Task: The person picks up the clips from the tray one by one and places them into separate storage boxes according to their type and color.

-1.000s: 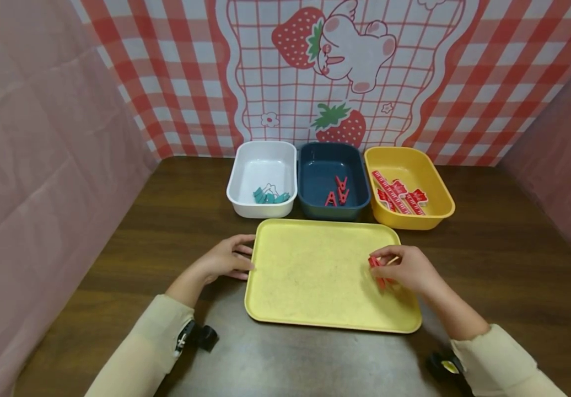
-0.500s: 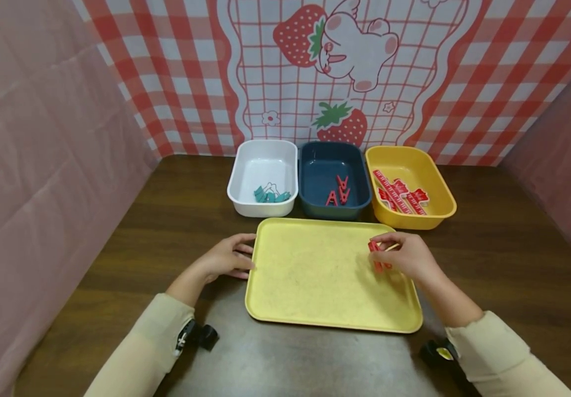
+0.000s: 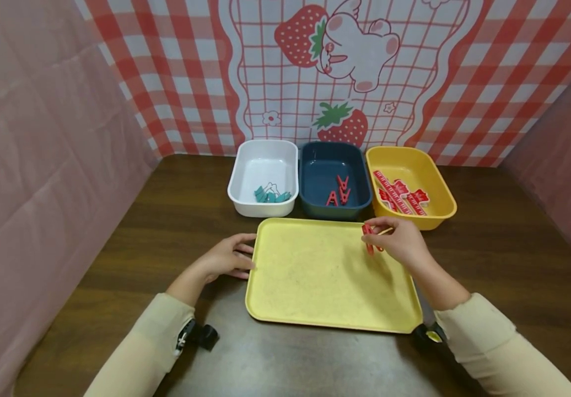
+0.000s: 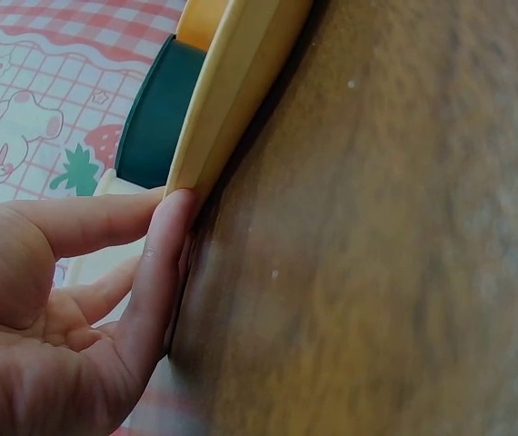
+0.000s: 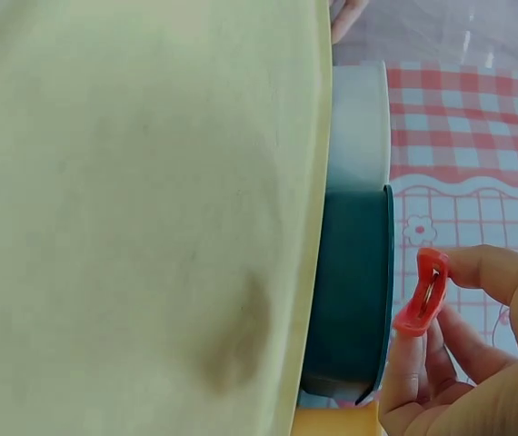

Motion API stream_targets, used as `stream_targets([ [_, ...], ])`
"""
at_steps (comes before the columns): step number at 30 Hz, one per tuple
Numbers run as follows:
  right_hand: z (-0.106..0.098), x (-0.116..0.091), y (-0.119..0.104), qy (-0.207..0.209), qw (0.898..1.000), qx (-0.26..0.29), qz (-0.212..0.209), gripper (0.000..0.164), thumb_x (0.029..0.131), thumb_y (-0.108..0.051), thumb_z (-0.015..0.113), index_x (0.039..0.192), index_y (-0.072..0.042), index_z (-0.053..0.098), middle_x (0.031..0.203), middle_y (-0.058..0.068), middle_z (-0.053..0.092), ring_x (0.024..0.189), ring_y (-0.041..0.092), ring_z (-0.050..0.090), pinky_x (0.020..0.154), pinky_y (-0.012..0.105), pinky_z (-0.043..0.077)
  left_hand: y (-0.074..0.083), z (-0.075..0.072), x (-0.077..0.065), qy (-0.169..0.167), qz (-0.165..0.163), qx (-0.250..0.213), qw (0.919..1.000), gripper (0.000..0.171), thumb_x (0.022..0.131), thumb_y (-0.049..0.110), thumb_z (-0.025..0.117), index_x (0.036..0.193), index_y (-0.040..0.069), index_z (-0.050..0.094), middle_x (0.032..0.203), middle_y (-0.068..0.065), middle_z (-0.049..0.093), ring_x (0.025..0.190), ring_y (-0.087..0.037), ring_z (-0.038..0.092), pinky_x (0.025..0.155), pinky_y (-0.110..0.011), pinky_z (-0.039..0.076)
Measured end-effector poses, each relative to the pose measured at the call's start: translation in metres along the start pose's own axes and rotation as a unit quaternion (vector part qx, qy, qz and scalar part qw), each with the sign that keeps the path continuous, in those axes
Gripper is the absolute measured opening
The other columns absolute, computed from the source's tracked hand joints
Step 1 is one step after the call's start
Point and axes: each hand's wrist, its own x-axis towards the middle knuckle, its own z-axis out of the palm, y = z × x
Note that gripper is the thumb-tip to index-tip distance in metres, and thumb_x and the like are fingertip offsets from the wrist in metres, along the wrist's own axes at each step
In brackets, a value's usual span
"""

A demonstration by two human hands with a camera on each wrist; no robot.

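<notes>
My right hand [image 3: 400, 242] pinches a red clothespin [image 3: 367, 239] between thumb and fingers, above the back right part of the yellow tray [image 3: 310, 270]. In the right wrist view the clothespin [image 5: 423, 295] shows end-on, its metal spring visible. At the tray's left edge, the straight, spread fingers of my left hand [image 3: 225, 258] touch the rim. Up close in the left wrist view, those fingertips [image 4: 175, 204] lie against the tray's side [image 4: 232, 100]. Just behind the tray stands a navy bin [image 3: 321, 160] with three red clothespins [image 3: 343, 194] inside.
Left of the navy bin is a white bin [image 3: 246, 171] holding teal clips [image 3: 271, 195]. A yellow bin [image 3: 429, 173] on the right holds flat red-and-white pieces [image 3: 398, 193]. The bins stand side by side on a wooden table [image 3: 166, 209], before a checked cloth [image 3: 181, 82].
My right hand has lifted and moved toward the back of the tray with the red clothespin, toward the navy bin. My left hand stays at the tray's edge.
</notes>
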Motion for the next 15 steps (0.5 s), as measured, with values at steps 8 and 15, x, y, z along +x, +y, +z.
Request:
stream_targets([
  [8, 0.005, 0.01, -0.006, 0.016, 1.0, 0.001, 0.002, 0.033, 0.08, -0.02, 0.074, 0.108, -0.003, 0.066, 0.09, 0.01, 0.061, 0.079, 0.024, 0.052, 0.055, 0.023, 0.046, 0.001, 0.0, -0.001, 0.0, 0.0, -0.002, 1.0, 0.069, 0.083, -0.009, 0.062, 0.143, 0.005, 0.031, 0.122, -0.024, 0.043, 0.085, -0.026, 0.059, 0.069, -0.038, 0.057],
  [15, 0.009, 0.017, -0.012, 0.024, 0.999, 0.022, -0.017, 0.033, 0.082, -0.018, 0.072, 0.109, 0.0, 0.065, 0.095, 0.013, 0.06, 0.077, 0.022, 0.052, 0.054, 0.021, 0.046, 0.001, 0.0, 0.0, 0.0, -0.002, -0.002, 1.0, 0.069, 0.083, -0.009, 0.062, 0.143, 0.005, 0.031, 0.122, -0.024, 0.043, 0.085, -0.026, 0.059, 0.069, -0.038, 0.057],
])
